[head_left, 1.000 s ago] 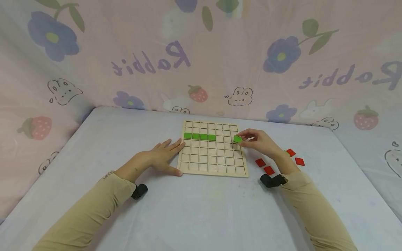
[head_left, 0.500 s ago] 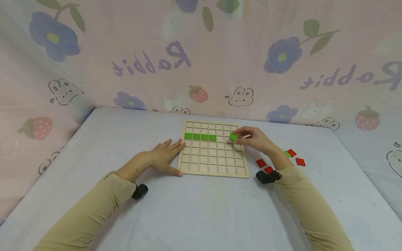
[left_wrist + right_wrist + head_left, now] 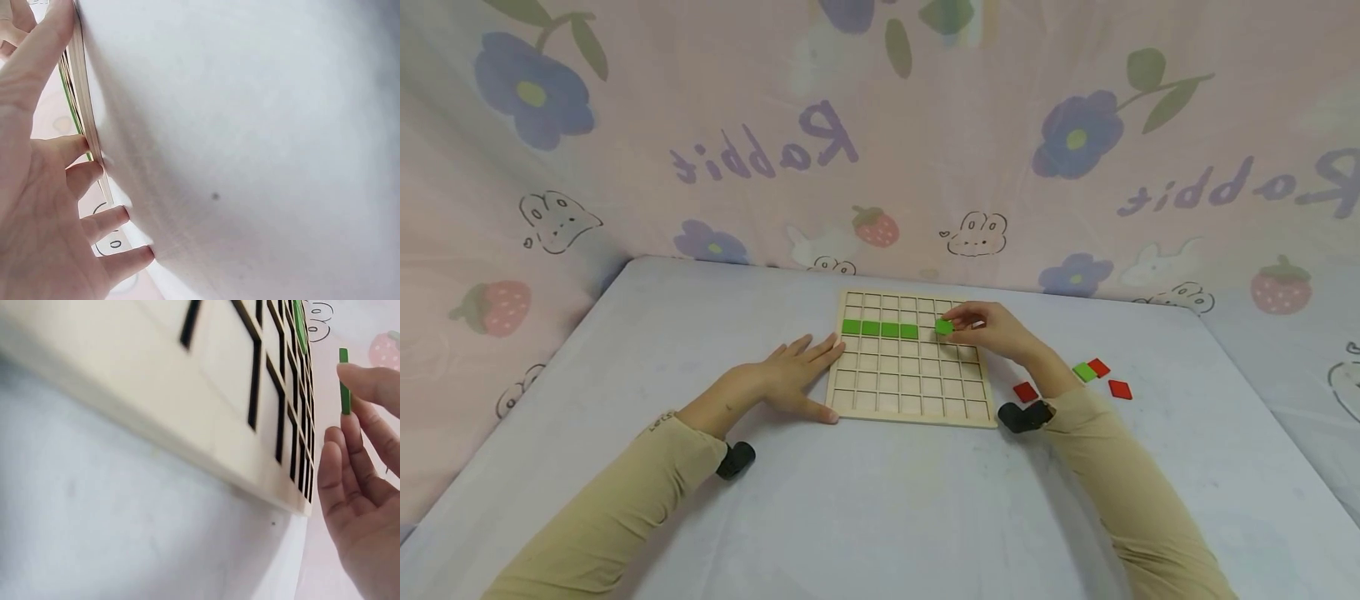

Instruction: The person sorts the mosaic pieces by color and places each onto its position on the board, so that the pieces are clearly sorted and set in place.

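The right hand's (image 3: 1000, 332) grip is drawn in to a narrow pinch, thumb and fingertips holding one green tile (image 3: 944, 327) at their very ends. That tile is over the right part of the wooden grid board (image 3: 910, 364). Left of it, four green squares (image 3: 871, 328) lie side by side in one row. The left hand (image 3: 793, 381), fingers spread, touches the board's left edge. Past the board's right side, one loose green piece (image 3: 1084, 372) and three visible red tiles (image 3: 1120, 389) lie on the white counter (image 3: 880, 500). Pink fabric (image 3: 910, 158) printed with flowers, strawberries and rabbits hangs behind.
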`<state>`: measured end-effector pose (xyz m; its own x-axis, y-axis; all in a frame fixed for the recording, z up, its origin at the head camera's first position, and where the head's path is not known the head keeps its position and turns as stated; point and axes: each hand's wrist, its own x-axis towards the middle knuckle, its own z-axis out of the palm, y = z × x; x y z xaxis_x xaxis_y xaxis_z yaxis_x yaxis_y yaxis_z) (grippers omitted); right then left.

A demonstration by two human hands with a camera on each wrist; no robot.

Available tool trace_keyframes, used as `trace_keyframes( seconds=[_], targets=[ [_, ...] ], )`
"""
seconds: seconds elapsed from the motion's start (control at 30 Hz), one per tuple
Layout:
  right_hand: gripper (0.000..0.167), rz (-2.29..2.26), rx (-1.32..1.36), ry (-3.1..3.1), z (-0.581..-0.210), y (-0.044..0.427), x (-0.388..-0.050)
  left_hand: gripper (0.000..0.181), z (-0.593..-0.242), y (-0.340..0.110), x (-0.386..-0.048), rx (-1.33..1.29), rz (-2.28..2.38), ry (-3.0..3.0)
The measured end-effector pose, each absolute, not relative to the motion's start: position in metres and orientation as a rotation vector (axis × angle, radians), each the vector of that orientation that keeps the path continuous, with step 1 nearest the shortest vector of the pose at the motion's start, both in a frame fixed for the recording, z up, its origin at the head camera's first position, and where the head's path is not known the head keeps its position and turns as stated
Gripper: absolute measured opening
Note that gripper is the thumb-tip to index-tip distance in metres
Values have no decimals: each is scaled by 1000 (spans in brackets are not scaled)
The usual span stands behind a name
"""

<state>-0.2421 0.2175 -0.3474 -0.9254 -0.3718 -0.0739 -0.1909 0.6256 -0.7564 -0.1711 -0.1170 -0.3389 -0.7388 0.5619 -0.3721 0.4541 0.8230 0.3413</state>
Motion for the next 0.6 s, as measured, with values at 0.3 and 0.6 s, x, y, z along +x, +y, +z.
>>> trace_keyframes(
  seconds=[0.3,0.6],
  targets=[
    [36,-1162,-484,2597,-350,210,-246,102,-338,-117,-170,754,319,2540],
    [36,-1101,-555,2617,-353,204,-253,102,-339,-117,-170,750,306,2539]
  ],
)
